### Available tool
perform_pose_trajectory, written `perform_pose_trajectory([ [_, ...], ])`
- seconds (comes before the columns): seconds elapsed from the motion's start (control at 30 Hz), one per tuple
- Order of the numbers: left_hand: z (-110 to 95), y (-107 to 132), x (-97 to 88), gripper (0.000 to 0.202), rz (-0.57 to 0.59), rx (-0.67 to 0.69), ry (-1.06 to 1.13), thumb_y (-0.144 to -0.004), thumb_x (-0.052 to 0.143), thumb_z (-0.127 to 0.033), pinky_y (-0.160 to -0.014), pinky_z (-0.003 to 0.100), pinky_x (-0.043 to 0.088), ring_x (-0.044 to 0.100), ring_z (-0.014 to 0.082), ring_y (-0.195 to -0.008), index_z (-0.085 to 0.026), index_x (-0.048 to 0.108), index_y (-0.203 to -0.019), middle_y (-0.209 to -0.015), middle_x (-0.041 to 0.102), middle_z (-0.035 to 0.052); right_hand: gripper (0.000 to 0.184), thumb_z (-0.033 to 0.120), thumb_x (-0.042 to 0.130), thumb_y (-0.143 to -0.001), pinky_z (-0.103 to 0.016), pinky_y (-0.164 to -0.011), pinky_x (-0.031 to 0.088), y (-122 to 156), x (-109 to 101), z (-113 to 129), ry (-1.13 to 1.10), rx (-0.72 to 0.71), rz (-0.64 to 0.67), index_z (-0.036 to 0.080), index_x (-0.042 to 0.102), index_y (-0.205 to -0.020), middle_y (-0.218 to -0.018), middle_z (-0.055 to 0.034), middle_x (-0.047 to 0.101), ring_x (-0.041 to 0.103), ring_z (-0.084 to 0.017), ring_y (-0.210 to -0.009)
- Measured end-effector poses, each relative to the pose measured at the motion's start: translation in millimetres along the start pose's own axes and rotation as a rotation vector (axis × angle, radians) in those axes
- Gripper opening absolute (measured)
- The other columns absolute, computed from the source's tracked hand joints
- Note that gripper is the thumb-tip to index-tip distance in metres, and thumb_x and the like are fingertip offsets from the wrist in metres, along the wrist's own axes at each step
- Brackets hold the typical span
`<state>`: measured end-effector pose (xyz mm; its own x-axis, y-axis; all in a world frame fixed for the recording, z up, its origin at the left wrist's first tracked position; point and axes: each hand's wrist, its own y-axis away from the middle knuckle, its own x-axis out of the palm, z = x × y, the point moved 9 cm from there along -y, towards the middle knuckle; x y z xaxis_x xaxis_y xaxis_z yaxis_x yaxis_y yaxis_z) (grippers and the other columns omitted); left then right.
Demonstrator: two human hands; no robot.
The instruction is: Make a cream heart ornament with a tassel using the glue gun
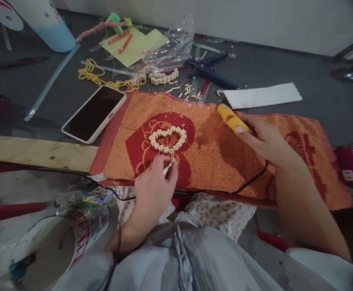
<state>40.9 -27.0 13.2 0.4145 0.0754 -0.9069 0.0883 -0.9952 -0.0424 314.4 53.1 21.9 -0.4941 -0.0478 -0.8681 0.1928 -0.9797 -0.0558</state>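
L hand (153, 182): my fingers pinched shut on a shiny sliver (169, 165); can't tell what it is; tip just below the bead heart (168, 139)
R hand (267, 141): wrapped round a yellow corded tool (232, 118); black cord (255, 180) trails over the towel
Heart: flat on the orange towel (212, 157), on its red patch
Handling: prob. light & fragile; ring of small pieces, may flex or snap; I'd lift at the bottom point w/ support under
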Motion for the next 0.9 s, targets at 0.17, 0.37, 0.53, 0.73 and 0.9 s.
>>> perform_pose_trajectory([
  [0.17,-0.5,-0.3,-0.7,0.014,0.007,0.001,0.011,-0.088,0.059,-0.033,-0.056,0.026,0.036,0.067,0.0176,-0.064,-0.022,0.065,-0.095,-0.076,0.073,0.0007,0.022,0.042,0.051,-0.092,-0.032,-0.067,0.044,-2.2,4.8,-28.2,-0.636,0.224,-0.033,0.023,0.06,-0.096,-0.086,-0.0073,0.062,0.054,-0.017,-0.07],
  [0.37,0.1,0.0,0.9,0.016,0.01,-0.003,0.014,-0.087,0.059,-0.033,-0.055,0.026,0.037,0.068,0.0183,-0.065,-0.022,0.065,-0.096,-0.077,0.073,0.0016,0.025,0.042,0.047,-0.093,-0.034,-0.059,0.04,-8.7,-3.5,-20.7,-0.828,0.222,-0.127,0.023,0.063,-0.098,-0.077,-0.0062,0.06,0.054,-0.017,-0.064],
  [0.53,1.0,0.9,1.0,0.016,0.006,-0.001,0.021,-0.088,0.058,-0.034,-0.056,0.026,0.038,0.068,0.0185,-0.066,-0.022,0.065,-0.096,-0.079,0.074,0.0016,0.013,0.036,0.058,-0.087,-0.031,-0.057,0.038,-10.4,-1.2,-1.3,-0.87,0.236,-0.076,0.023,0.061,-0.089,-0.07,-0.0015,0.053,0.046,-0.013,-0.058],
  [0.73,0.6,1.2,1.0,0.015,0.007,0.0,0.019,-0.088,0.058,-0.033,-0.055,0.025,0.039,0.068,0.0168,-0.065,-0.022,0.064,-0.095,-0.078,0.074,0.0009,0.024,0.042,0.056,-0.088,-0.028,-0.047,0.035,-13.3,21.9,21.5,-0.97,0.231,0.127,0.02,0.062,-0.094,-0.069,-0.0019,0.056,0.045,-0.011,-0.052],
  [0.9,1.2,0.6,2.4,0.014,0.045,-0.023,0.012,-0.088,0.059,-0.032,-0.055,0.025,0.038,0.068,0.0169,-0.064,-0.022,0.064,-0.096,-0.077,0.073,0.0007,0.024,0.044,0.06,-0.086,-0.025,-0.044,0.037,-6.0,46.4,29.9,-1.005,0.28,0.304,0.02,0.062,-0.086,-0.065,-0.0001,0.055,0.048,-0.01,-0.05],
])
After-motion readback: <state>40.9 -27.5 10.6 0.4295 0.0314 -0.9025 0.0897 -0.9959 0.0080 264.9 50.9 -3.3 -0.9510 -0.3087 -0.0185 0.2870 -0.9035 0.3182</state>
